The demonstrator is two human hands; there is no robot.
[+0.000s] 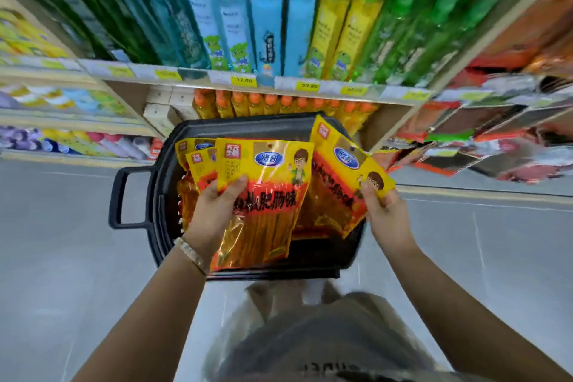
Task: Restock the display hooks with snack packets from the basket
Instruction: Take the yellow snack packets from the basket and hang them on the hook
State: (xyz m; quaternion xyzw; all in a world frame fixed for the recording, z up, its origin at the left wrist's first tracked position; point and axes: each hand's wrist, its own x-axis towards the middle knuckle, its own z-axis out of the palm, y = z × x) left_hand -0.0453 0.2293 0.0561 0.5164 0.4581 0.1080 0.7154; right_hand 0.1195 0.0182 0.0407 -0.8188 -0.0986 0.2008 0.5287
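Item: yellow snack packets point(263, 170), centre frame over black basket point(310, 270) | Grip: left hand point(217, 211) clamped on fanned stack; right hand point(387, 214) pinching single packet point(338, 177) by edge | Handling: likely light, slick, floppy; take by top header.

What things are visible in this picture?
fanned packets: at least three, yellow and red, in the left hand
single packet: one, yellow and red, in the right hand
basket: one, black, below the hands
tall bottles: many, blue, green, yellow, upper shelf
small bottles: one row, orange caps, lower shelf
price tags: several, yellow, shelf edge
hung packets: many, mostly red, right side
bracelet: one, pale, left wrist
left hand: one, grips the fanned packets
right hand: one, pinches the single packet
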